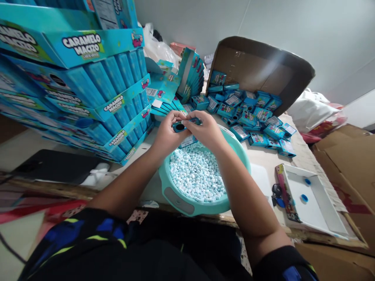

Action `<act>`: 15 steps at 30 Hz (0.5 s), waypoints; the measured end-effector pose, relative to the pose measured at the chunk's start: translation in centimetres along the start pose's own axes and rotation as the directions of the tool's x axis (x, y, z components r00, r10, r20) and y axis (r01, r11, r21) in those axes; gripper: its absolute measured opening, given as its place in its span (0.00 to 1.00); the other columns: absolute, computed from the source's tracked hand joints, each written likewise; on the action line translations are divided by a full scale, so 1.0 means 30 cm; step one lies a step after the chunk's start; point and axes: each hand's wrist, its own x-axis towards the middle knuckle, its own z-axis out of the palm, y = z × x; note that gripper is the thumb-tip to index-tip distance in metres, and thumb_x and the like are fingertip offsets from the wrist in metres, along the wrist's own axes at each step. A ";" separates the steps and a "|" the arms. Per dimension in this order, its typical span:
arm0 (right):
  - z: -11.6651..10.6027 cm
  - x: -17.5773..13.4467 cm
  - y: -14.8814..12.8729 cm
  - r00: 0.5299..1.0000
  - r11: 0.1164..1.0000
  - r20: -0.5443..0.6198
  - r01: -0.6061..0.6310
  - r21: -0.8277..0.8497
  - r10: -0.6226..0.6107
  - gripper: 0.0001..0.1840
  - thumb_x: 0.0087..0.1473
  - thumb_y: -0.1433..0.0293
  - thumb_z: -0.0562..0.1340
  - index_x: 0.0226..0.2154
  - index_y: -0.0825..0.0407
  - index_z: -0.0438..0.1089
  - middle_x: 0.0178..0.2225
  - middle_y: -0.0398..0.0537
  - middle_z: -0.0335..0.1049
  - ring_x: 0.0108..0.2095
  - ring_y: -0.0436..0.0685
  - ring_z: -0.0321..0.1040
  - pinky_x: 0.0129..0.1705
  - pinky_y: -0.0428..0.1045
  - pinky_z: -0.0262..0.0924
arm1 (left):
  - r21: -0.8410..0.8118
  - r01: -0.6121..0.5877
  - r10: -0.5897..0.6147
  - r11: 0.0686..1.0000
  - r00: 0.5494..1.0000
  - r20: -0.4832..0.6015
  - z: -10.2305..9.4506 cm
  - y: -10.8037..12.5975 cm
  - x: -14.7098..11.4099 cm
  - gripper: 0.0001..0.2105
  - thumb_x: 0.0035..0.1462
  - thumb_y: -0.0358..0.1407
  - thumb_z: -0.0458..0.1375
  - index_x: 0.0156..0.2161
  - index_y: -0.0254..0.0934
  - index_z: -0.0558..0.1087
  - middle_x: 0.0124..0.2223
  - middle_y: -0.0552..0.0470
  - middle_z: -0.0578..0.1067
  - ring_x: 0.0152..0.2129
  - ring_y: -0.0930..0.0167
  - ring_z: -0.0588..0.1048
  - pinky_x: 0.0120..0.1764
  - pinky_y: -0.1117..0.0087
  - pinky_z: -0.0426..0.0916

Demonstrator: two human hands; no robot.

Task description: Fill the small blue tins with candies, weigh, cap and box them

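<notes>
Both hands meet above the far side of a turquoise basin point(244, 156) filled with small pale-blue and white candies point(196, 173). Between them is a small blue candy box point(178, 127) with a dark round spot on its near end. My left hand point(168, 130) is closed around the box's left side. From the other side my right hand point(206, 127) grips it, thumb and fingers bent over its top. The fingers partly cover the box. Just below the hands, part of another blue printed surface shows at the basin's far edge.
Stacked blue display trays point(84, 47) of candy boxes rise at left. A tipped cardboard box point(263, 66) stands behind a pile of small blue boxes point(249, 113). Flat blue cartons point(164, 88) lie behind my hands. At right, a white tray point(319, 199) holds two blue rings.
</notes>
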 end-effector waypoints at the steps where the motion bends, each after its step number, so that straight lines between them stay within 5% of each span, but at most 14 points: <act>1: 0.000 0.000 0.000 1.000 1.000 -0.008 -0.008 0.007 0.008 0.05 0.59 0.66 0.64 0.36 0.49 0.75 0.41 0.48 0.76 0.47 0.58 0.71 0.52 0.53 0.66 | -0.002 0.004 -0.004 1.000 1.000 -0.001 0.000 0.000 0.000 0.25 0.41 0.43 0.77 0.39 0.41 0.68 0.43 0.50 0.77 0.45 0.64 0.78 0.45 0.66 0.73; 15: 0.016 -0.010 0.017 0.987 0.965 -0.091 0.109 -0.238 -0.133 0.12 0.64 0.70 0.56 0.38 0.50 0.76 0.47 0.55 0.70 0.50 0.61 0.69 0.54 0.56 0.66 | 0.025 0.032 -0.031 0.999 0.999 -0.019 -0.004 -0.001 0.001 0.20 0.43 0.39 0.73 0.40 0.38 0.72 0.45 0.49 0.79 0.42 0.67 0.78 0.44 0.69 0.73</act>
